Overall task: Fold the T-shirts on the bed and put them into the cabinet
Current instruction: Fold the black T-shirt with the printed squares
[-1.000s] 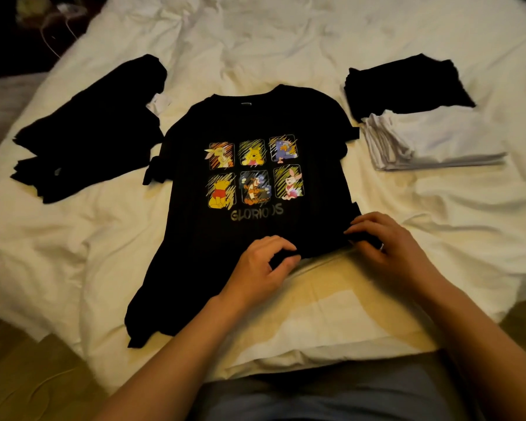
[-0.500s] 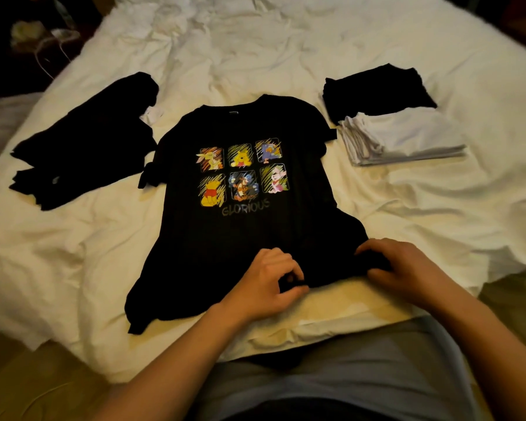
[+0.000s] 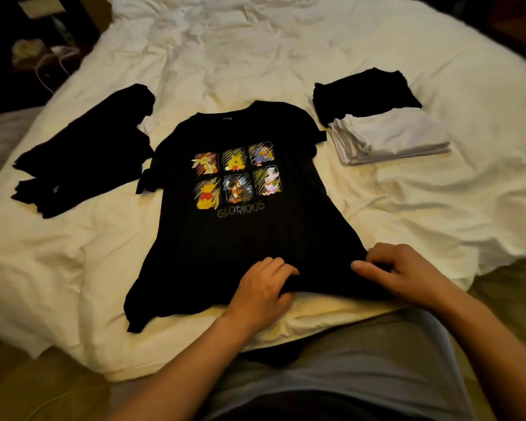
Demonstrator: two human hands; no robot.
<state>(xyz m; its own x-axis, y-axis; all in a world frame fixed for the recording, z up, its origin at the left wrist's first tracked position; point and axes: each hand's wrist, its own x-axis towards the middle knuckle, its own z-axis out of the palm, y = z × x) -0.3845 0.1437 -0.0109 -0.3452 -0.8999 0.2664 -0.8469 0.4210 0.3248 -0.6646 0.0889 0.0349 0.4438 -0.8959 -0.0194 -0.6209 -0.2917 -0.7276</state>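
A black T-shirt (image 3: 234, 238) with six cartoon panels and the word GLORIOUS lies face up on the white bed (image 3: 255, 56), collar away from me. My left hand (image 3: 263, 288) pinches its bottom hem near the middle. My right hand (image 3: 404, 271) grips the hem at the right corner. To the right sit a folded black T-shirt (image 3: 365, 94) and a stack of folded white T-shirts (image 3: 392, 138). A loose pile of black T-shirts (image 3: 82, 153) lies to the left. No cabinet is in view.
A dark nightstand area with a white cable (image 3: 46, 62) is at the far left beyond the bed. The bed's near edge runs just in front of my body. The sheet is rumpled toward the head of the bed.
Both hands have drawn the shirt's hem toward me and spread it wider, the right hand moving out to the right corner. The view has shifted slightly back.
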